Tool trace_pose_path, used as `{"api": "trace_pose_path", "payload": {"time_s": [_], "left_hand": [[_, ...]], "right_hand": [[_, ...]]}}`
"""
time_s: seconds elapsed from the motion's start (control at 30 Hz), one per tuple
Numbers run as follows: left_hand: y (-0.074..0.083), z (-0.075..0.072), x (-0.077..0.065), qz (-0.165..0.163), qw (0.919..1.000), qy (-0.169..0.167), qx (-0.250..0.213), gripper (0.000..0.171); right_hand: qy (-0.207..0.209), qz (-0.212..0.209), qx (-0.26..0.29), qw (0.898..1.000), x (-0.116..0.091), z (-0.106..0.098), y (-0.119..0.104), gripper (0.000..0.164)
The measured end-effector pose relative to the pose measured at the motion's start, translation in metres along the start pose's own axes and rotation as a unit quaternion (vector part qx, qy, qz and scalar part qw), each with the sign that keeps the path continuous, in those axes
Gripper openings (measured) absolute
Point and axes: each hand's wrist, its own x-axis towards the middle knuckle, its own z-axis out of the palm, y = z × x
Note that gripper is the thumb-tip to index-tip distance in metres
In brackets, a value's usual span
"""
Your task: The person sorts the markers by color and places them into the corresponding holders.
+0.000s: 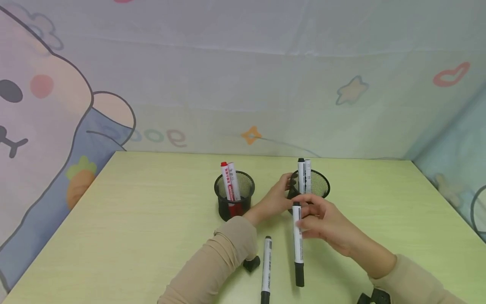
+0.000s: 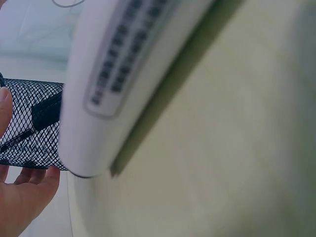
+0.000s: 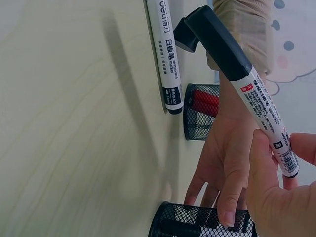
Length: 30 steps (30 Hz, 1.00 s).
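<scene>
My right hand (image 1: 329,223) pinches a black-capped whiteboard marker (image 1: 298,236) near its upper end, with the cap hanging downward. It is held above the table, just in front of the right black mesh pen cup (image 1: 321,185). That cup holds two white markers (image 1: 301,175), one with a black tip on top. Around the cup's left side my left hand (image 1: 270,206) curls its fingers and thumb, as the left wrist view also shows. A second black-capped marker (image 1: 267,264) lies on the table between my forearms; its label is readable in the right wrist view.
Left of my left wrist stands another mesh pen cup (image 1: 247,188) with two red-and-white markers (image 1: 227,181). A small black object (image 1: 251,264) shows beside the left sleeve, and black pieces (image 1: 376,297) by the right sleeve. A printed cloth (image 1: 235,76) hangs behind the table (image 1: 152,219).
</scene>
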Motion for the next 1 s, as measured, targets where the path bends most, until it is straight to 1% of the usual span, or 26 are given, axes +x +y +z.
{"api": "trace_pose_path", "payload": {"time_s": [0.07,0.3,0.5,0.77,1.0], "left_hand": [[-0.001,0.000,0.000,0.007,1.0000,-0.002,-0.001,0.069],[-0.002,-0.001,0.000,0.006,1.0000,-0.004,0.004,0.072],[-0.004,-0.001,0.000,0.011,0.9999,-0.006,-0.001,0.072],[-0.003,0.000,0.000,0.005,0.9999,-0.008,-0.004,0.071],[-0.004,0.000,0.002,-0.004,1.0000,-0.007,-0.004,0.072]], "right_hand": [[-0.001,-0.005,0.004,1.000,0.000,-0.001,-0.001,0.046],[0.005,-0.015,0.001,1.000,0.000,-0.002,-0.006,0.048],[0.010,-0.022,-0.005,1.000,0.000,-0.003,-0.009,0.048],[0.012,-0.039,-0.004,0.999,0.000,-0.007,-0.012,0.043],[0.018,-0.043,-0.007,0.999,0.000,-0.009,-0.017,0.042]]}}
